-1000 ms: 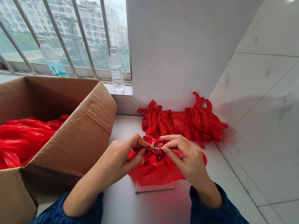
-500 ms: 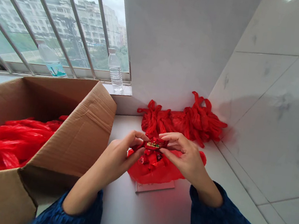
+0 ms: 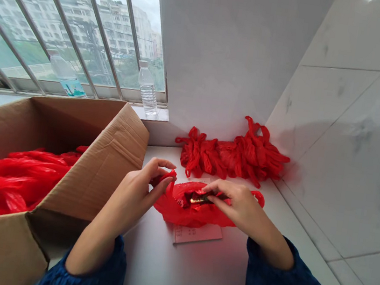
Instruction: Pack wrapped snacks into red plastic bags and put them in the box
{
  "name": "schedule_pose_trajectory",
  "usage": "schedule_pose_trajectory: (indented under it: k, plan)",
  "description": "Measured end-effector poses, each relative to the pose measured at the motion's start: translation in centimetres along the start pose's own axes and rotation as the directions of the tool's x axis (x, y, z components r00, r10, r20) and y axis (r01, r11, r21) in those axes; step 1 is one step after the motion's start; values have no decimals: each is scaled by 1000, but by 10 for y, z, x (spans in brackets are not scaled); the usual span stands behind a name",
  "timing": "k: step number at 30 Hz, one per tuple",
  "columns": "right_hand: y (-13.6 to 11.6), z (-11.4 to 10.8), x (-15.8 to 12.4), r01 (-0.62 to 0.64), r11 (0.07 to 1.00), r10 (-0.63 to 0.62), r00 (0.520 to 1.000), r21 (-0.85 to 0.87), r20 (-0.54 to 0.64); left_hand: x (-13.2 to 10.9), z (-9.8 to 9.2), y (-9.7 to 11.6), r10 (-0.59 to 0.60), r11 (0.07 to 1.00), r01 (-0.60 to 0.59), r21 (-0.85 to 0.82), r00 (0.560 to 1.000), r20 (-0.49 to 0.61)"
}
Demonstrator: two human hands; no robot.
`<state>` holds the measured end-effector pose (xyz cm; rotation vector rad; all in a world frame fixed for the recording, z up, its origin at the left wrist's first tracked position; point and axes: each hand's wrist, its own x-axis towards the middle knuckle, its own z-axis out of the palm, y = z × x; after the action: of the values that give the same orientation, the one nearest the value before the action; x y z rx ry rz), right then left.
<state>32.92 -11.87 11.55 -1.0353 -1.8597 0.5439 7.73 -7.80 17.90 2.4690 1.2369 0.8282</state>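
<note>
My left hand [image 3: 137, 189] pinches the raised handle of a red plastic carrier bag [image 3: 180, 212] between finger and thumb. The bag lies on the white counter [image 3: 192, 275], its mouth pulled open. My right hand [image 3: 240, 208] reaches over the bag, its fingertips gripping a small red-and-gold foil packet [image 3: 199, 198] at the mouth. Other red packets seem to lie inside, mostly hidden by the plastic. A pale pink card [image 3: 197, 235] sticks out from under the bag.
A bundle of knotted red bags [image 3: 230, 155] lies against the wall behind. On the left stands an open cardboard carton [image 3: 90, 171] holding red plastic [image 3: 18, 179]. Marble-like tiles [image 3: 344, 150] rise on the right. Water bottles [image 3: 146, 91] stand on the barred windowsill.
My left hand has let go of the foil packet and moved left onto the bag's handle. My right hand has lowered the packet to the bag's mouth, and the bag now lies more open.
</note>
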Motion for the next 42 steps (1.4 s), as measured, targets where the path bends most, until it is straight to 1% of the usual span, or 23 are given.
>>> schedule_pose_trajectory:
  k: [2,4,7,9,10,13,15,17,18,22,25,26,27,28,30,31,32,33,34,36,37,39,42]
  plan:
    - [9,7,1,-11,987,20,998,-158,53,-1,0,2,14,1000,-14,17,1000,5]
    - [15,12,2,-39,961,57,996,-274,61,-3,-1,5,24,1000,-24,15,999,23]
    - [10,9,-3,-35,943,49,998,-330,34,-7,-5,11,35,998,-32,-47,997,63]
    - [2,-2,-12,-27,913,10,999,-408,-44,-10,-8,15,53,995,-46,-93,996,68]
    - [-3,-8,-18,-43,879,-6,995,-474,-102,-12,-10,17,65,992,-58,-108,996,62]
    - [-6,-30,-40,-158,723,-42,961,-672,-272,-15,-13,22,100,989,-97,-111,995,21]
    - [-1,-40,-53,-243,621,-26,944,-745,-329,-17,-14,25,118,990,-118,-82,993,-10]
    - [6,-46,-60,-311,554,36,936,-772,-351,-20,-15,27,125,992,-126,-25,991,-42]
    - [10,-47,-63,-338,539,71,931,-772,-358,-21,-16,27,126,992,-126,12,990,-62]
    - [18,-50,-64,-446,517,212,893,-730,-396,-28,-21,22,96,987,-79,136,988,-118]
    - [12,-57,-64,-498,485,327,866,-719,-379,-32,-26,18,28,991,-11,134,992,-127]
    - [9,-60,-63,-491,510,334,870,-706,-364,-32,-27,17,6,993,10,118,991,-135]
    - [5,-63,-61,-468,572,317,884,-674,-345,-32,-27,17,-12,995,26,93,988,-151]
    - [1,-65,-58,-421,667,275,906,-615,-322,-31,-26,18,-22,998,32,58,986,-168]
    - [-6,-63,-47,-251,887,148,949,-387,-278,-26,-21,21,-22,999,13,-43,979,-203]
    - [-8,-59,-40,-152,961,86,958,-230,-273,-23,-16,23,-14,994,-9,-107,976,-217]
    - [-10,-53,-32,-69,995,47,960,-72,-277,-19,-10,25,-3,984,-37,-174,975,-224]
    - [-11,-44,-24,-12,997,34,958,79,-283,-16,-3,27,10,969,-66,-239,974,-225]
    - [-11,-33,-16,14,979,44,961,205,-275,-12,5,30,21,950,-90,-300,975,-223]
    - [-12,-11,-3,20,932,54,979,361,-194,-7,19,34,37,909,-119,-400,978,-206]
    - [-12,0,2,23,923,39,988,385,-152,-5,25,35,47,890,-128,-437,981,-191]
    - [-12,16,8,51,933,-15,994,356,-106,-4,33,39,74,868,-138,-477,986,-150]
    - [-14,27,11,136,956,-108,987,259,-121,-6,40,44,153,883,-168,-439,986,-71]
